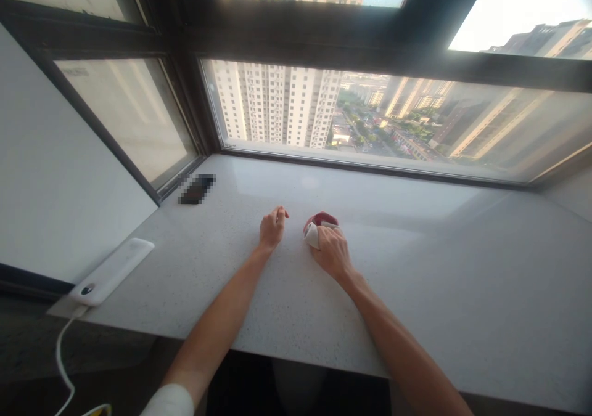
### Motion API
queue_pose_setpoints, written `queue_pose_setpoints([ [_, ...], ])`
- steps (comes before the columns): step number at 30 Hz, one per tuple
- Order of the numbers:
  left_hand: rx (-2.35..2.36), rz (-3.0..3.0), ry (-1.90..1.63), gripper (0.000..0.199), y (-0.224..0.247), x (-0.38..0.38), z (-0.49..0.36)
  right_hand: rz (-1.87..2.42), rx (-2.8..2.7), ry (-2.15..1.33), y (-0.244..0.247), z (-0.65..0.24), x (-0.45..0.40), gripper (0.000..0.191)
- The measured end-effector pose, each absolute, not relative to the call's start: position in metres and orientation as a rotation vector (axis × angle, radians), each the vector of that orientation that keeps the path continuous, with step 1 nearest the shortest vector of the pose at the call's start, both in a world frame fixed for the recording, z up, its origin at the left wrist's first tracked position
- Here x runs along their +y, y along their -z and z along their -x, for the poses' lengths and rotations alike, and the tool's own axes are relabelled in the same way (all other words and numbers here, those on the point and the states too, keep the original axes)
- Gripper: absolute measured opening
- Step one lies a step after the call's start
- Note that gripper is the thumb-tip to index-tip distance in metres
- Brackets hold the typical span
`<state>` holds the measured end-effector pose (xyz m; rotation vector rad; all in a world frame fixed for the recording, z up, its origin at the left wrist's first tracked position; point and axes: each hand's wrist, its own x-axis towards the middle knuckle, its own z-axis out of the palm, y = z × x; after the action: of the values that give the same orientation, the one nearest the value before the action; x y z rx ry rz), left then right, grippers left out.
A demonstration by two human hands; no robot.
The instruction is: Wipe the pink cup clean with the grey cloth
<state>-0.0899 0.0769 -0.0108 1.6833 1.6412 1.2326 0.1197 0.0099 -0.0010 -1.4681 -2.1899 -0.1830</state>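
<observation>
— Left arm, how do we list it?
— Reaching in over the near edge of our sill (462,268), slanting away and to the right; left hand (272,226) over the middle part, left of the other.
— And our left fingers?
— Curled into a loose fist. Whether anything sits inside, we cannot tell.
— Right arm?
— Reaching in over the near edge, slanting away and to the left; right hand (330,246) back upward, knuckles bent, pointing toward the far edge.
— Our right fingers?
— Closed on a white cloth (311,235), bunched by the thumb side; the tips we cannot see.
— Item beneath or beside the cloth?
— One red object (325,219), rounded, partly covered, on the sill between our right hand and the far edge. Its full shape we cannot tell.
— Remaining stock?
— One white power bank (113,272), lying along the left edge near the near left corner, white cable (59,354) hanging off; one dark item (197,189), pixelated, near the far left corner; one window (287,105) along the far edge.
</observation>
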Motion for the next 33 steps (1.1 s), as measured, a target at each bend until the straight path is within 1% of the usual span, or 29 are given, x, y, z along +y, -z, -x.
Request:
queue_pose_setpoints([
  [4,1.561,-1.792,-1.203,0.047,0.006,0.072,0.088,1.366,-1.995,0.059,0.006,-0.122,0.007,0.013],
  [6,1.467,-1.872,-1.211,0.045,0.004,0.066,0.086,1.322,-1.827,-0.120,0.004,-0.121,0.006,0.013],
  [7,1.376,-1.927,-1.244,0.046,0.004,0.064,0.084,1.303,-1.711,-0.243,0.002,-0.121,0.005,0.019],
  [8,1.255,-1.996,-1.292,0.051,0.005,0.061,0.081,1.285,-1.574,-0.382,0.000,-0.120,0.004,0.028],
  [9,1.112,-2.074,-1.349,0.061,0.006,0.058,0.077,1.267,-1.429,-0.528,-0.003,-0.118,0.002,0.038],
  [11,0.827,-2.235,-1.442,0.087,0.009,0.052,0.067,1.211,-1.174,-0.799,-0.010,-0.116,-0.002,0.052],
  [13,0.659,-2.367,-1.465,0.105,0.011,0.046,0.055,1.104,-1.029,-1.018,-0.013,-0.113,-0.007,0.054],
  [14,0.626,-2.410,-1.464,0.107,0.011,0.044,0.050,1.042,-0.977,-1.098,-0.014,-0.111,-0.009,0.053],
  [16,0.625,-2.459,-1.468,0.101,0.010,0.039,0.043,0.955,-0.844,-1.189,-0.014,-0.106,-0.011,0.050],
  [20,0.616,-2.516,-1.510,0.074,0.002,0.036,0.046,0.968,-0.611,-1.269,-0.012,-0.097,-0.009,0.050],
  [24,0.441,-2.592,-1.515,0.064,-0.004,0.035,0.052,0.975,-0.567,-1.386,-0.016,-0.093,-0.011,0.054],
  [26,0.449,-2.484,-1.502,0.060,-0.006,0.030,0.048,1.028,-0.582,-1.323,-0.018,-0.091,-0.017,0.057],
  [30,0.551,-1.996,-1.486,0.048,-0.009,0.014,0.031,1.209,-0.678,-1.076,-0.019,-0.088,-0.031,0.069],
  [33,0.575,-1.935,-1.515,0.046,-0.009,0.010,0.027,1.194,-0.696,-1.069,-0.021,-0.089,-0.032,0.069],
])
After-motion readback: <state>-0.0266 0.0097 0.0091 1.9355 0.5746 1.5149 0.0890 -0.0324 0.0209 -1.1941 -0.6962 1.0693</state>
